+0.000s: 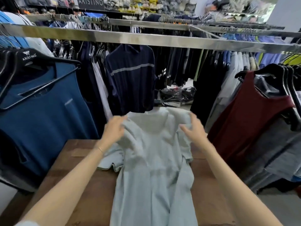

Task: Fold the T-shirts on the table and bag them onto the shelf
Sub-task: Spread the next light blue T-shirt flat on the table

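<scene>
T-shirt [153, 160] hem: cut off below | left hand [114, 129] fingertips: blurred

A pale blue-grey T-shirt [153, 168] lies lengthwise down the middle of a brown wooden table [84, 181], its collar end at the far edge and its hem running off the near edge of the view. The fabric is rumpled, with long creases down the body. One short sleeve spreads out flat to the left; the other hangs bunched at the right.
</scene>
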Available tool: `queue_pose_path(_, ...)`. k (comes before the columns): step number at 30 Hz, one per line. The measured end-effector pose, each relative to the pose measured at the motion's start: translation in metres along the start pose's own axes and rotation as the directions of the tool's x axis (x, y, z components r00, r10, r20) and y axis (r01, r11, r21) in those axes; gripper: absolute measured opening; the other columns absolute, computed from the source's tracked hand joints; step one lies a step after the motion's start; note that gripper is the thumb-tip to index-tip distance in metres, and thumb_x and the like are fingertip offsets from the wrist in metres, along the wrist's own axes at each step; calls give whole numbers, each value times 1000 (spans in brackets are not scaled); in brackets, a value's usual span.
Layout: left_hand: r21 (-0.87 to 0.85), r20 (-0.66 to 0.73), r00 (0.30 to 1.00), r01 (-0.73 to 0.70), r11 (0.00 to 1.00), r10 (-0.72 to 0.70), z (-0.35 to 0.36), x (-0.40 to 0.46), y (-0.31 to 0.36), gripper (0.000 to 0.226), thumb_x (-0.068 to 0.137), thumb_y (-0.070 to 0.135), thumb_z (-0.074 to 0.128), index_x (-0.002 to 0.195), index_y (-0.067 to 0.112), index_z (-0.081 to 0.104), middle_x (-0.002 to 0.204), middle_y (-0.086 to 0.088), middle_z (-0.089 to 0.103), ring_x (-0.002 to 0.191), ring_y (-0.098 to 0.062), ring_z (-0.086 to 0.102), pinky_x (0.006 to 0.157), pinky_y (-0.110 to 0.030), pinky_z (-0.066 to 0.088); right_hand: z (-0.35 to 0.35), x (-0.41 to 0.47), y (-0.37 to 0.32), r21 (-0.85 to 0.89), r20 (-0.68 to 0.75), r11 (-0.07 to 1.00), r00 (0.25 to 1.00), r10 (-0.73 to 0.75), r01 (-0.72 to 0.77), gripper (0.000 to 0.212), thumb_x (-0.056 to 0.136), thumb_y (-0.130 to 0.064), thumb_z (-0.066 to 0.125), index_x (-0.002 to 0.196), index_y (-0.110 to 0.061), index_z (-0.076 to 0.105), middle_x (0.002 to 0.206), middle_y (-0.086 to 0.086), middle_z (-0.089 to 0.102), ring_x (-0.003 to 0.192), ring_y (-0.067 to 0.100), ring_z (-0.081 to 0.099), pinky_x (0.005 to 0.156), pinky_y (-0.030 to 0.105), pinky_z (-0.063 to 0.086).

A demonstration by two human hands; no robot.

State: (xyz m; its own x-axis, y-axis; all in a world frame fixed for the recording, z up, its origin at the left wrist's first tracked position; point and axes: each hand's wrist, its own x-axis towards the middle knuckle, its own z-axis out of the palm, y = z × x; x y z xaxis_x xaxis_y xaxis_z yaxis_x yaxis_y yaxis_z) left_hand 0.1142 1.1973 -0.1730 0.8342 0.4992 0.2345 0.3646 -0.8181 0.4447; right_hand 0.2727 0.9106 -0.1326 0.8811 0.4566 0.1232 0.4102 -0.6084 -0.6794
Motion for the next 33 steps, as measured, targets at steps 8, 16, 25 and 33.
queue_pose_path(8,-4,394,918,45,999,-40,135,-152,-9,55,92,10,50,145,20,36,154,-10,26,143,-23,23,115,-26,14,127,-121,63,-235,639,966,766,68,110,55,87,-37,53,130,-3,50,133,17,44,130,31,40,104,29,28)
queue_pose_path(16,-51,251,953,187,981,-168,140,-195,-25,98,77,73,-2,148,13,29,158,-13,10,147,-26,5,115,-27,-1,151,-168,73,-404,483,905,872,86,135,96,66,-62,-7,152,-26,17,161,9,-3,148,28,1,116,48,11)
queue_pose_path(25,140,321,933,125,982,-165,130,-210,-38,99,65,76,-30,148,24,-12,153,1,-25,139,-14,-27,104,-20,-28,156,-181,85,-493,463,865,870,171,93,104,71,-82,-17,152,-27,17,160,5,0,147,26,5,105,56,38)
queue_pose_path(33,-21,14,963,270,963,-270,111,-228,-58,38,100,14,41,136,6,49,148,-20,36,135,-36,37,109,-43,32,125,-194,105,-556,402,829,891,210,56,119,47,-89,-29,151,-33,-11,158,-1,-24,146,21,-19,115,44,20)
